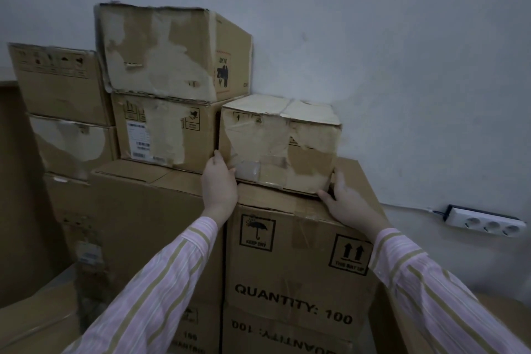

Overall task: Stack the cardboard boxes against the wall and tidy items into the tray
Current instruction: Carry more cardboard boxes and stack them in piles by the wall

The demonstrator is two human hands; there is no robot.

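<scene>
- The left hand (219,181) grips the lower left corner of a small battered brown cardboard box (278,146), with the thumb on the front face and the fingers along the side. The right hand (347,204) curls round the lower right corner, its thumb at the bottom edge.
- That box sits on top of a large brown cardboard carton printed "QUANTITY: 100" (296,267). Its back is close to the pale plastered wall (402,66), though whether it touches cannot be told.
- Just to its left, a tall stack of worn brown cardboard boxes (169,89) already stands against the same wall, with more cartons beyond it.
- By the look of it, the stacking is well along. This box seems to need only squaring up and letting go.
- No tray and no loose items show, so the tidying part cannot be judged and probably remains to be done.
- A white plastic power strip (485,223) is fixed low on the wall to the right, well apart from the boxes.
</scene>
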